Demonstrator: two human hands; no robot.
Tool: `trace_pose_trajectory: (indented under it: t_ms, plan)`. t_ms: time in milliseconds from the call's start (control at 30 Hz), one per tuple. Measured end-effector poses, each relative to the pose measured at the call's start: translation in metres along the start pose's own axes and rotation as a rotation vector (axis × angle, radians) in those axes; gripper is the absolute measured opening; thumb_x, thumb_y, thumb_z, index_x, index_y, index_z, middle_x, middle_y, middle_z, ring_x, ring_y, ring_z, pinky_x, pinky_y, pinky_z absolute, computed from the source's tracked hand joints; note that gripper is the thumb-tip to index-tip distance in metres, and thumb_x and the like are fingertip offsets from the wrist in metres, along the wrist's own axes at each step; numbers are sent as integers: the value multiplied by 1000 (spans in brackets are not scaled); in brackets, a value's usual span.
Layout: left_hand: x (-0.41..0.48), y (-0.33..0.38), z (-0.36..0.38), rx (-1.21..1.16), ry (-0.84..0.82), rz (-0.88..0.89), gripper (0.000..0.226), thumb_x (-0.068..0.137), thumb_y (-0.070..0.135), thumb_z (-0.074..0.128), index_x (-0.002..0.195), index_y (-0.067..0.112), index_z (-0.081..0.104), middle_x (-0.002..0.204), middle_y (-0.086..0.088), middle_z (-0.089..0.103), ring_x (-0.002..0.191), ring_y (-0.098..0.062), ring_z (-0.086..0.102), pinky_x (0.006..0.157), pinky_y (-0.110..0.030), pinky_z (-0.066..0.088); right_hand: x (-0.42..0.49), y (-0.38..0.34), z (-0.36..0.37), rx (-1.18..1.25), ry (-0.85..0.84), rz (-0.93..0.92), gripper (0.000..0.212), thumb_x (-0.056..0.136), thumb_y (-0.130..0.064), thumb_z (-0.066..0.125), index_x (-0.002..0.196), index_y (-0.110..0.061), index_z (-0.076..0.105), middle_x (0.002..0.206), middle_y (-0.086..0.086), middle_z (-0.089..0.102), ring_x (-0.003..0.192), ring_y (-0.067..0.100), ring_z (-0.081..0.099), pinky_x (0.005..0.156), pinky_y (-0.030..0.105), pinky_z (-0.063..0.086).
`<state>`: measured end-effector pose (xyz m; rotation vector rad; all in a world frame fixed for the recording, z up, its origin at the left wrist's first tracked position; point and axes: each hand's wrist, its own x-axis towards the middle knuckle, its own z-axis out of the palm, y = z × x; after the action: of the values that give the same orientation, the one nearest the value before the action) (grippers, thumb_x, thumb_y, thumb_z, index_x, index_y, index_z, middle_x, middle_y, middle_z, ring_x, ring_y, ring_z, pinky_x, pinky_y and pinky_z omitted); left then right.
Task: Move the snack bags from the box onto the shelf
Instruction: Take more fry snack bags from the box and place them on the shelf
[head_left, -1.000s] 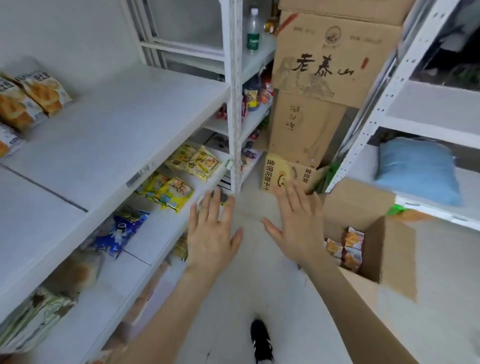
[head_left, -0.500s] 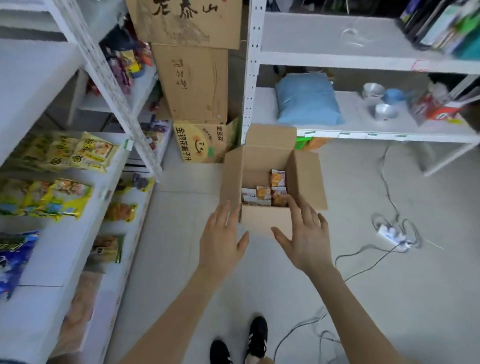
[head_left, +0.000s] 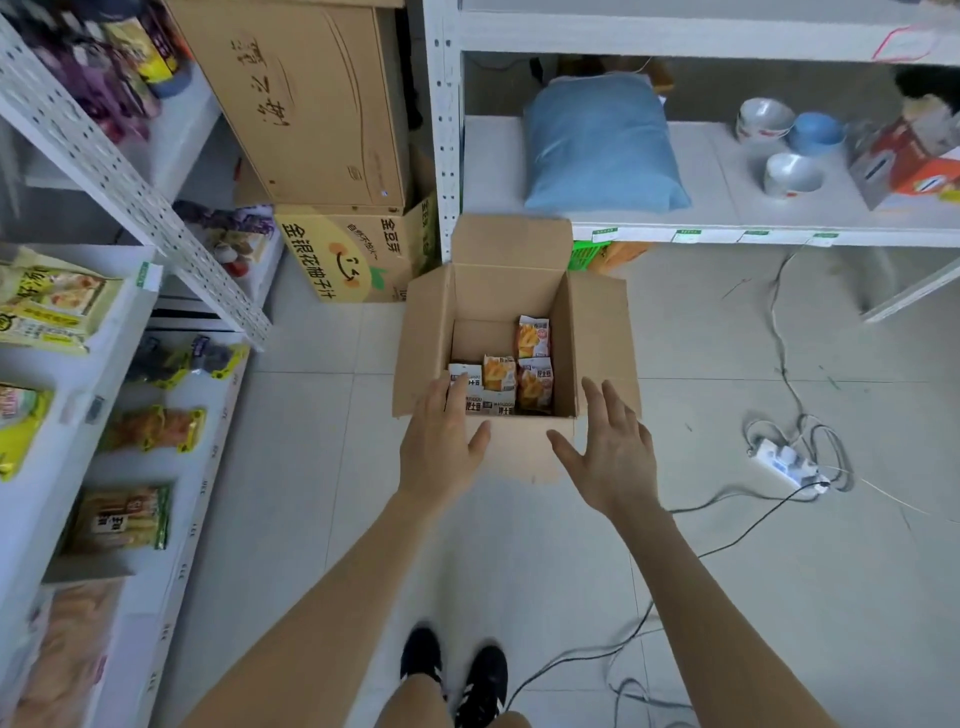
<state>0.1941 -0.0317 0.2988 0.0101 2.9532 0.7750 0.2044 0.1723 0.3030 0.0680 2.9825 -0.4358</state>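
An open cardboard box (head_left: 511, 291) stands on the tiled floor ahead of me. Several orange-and-white snack bags (head_left: 532, 382) lie at its bottom. My left hand (head_left: 441, 441) hovers with straight fingers over the box's near left corner, its fingertips above the bags. My right hand (head_left: 610, 447) is spread in the air at the box's near right corner. Neither hand holds anything. The white shelf (head_left: 119, 374) on my left carries other snack bags on its tiers.
Stacked cardboard cartons (head_left: 311, 104) stand behind the box on the left. A second white shelf (head_left: 727, 228) at the back holds a blue cushion (head_left: 600, 143) and bowls (head_left: 792, 174). A power strip (head_left: 784, 460) and loose cables lie on the floor at right.
My view has swung from the left shelf to the box on the floor. Both empty hands have moved forward to the box's near edge.
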Motion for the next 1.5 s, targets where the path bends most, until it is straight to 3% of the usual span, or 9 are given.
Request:
trace_pose_trajectory:
  t_ms: [400, 567, 767, 933, 1133, 1333, 1500]
  plan:
    - [144, -71, 132, -119, -119, -137, 67, 97, 39, 54, 152, 14, 27, 157, -6, 31, 145, -22, 26, 114, -34, 28, 166, 37, 130, 121, -152, 80, 77, 90, -56, 51, 151, -19, 23, 155, 6, 31, 139, 27, 34, 106, 46, 38]
    - [189, -104, 199, -156, -179, -261, 68, 94, 37, 59, 151, 16, 27, 152, -4, 36, 141, -22, 33, 112, -34, 31, 226, 67, 205, 172, -265, 95, 81, 87, -59, 53, 152, -22, 20, 152, 2, 36, 134, 26, 40, 103, 47, 43]
    - [236, -148, 291, -232, -228, -393, 73, 88, 36, 68, 148, 16, 32, 145, -7, 43, 134, -25, 42, 109, -43, 40, 287, 101, 301, 189, -470, 35, 82, 88, -57, 56, 152, -23, 17, 150, 4, 39, 133, 26, 42, 100, 47, 45]
    - [264, -185, 348, -243, -272, -472, 82, 85, 31, 73, 151, 14, 26, 148, -10, 37, 136, -26, 38, 111, -34, 32, 318, 118, 378, 242, -576, 22, 83, 87, -54, 60, 151, -25, 17, 151, 3, 39, 134, 25, 42, 100, 47, 45]
    - [290, -226, 397, -269, -360, -670, 101, 74, 30, 84, 150, 10, 21, 148, -14, 33, 138, -30, 33, 114, -42, 32, 337, 133, 443, 302, -651, 118, 88, 83, -50, 67, 151, -26, 16, 153, 4, 35, 136, 28, 39, 107, 49, 40]
    - [293, -259, 435, -309, -456, -826, 103, 41, 38, 95, 129, 16, 44, 123, -2, 60, 116, -23, 59, 99, -42, 49, 347, 148, 476, 385, -734, 211, 94, 76, -52, 74, 149, -25, 21, 150, 5, 39, 135, 27, 41, 109, 45, 38]
    - [301, -261, 438, -319, -454, -831, 94, 52, 21, 95, 129, 13, 41, 123, -4, 59, 116, -23, 57, 100, -41, 48, 355, 156, 496, 429, -869, 281, 82, 80, -38, 76, 144, -19, 30, 143, 5, 49, 131, 26, 46, 105, 37, 39]
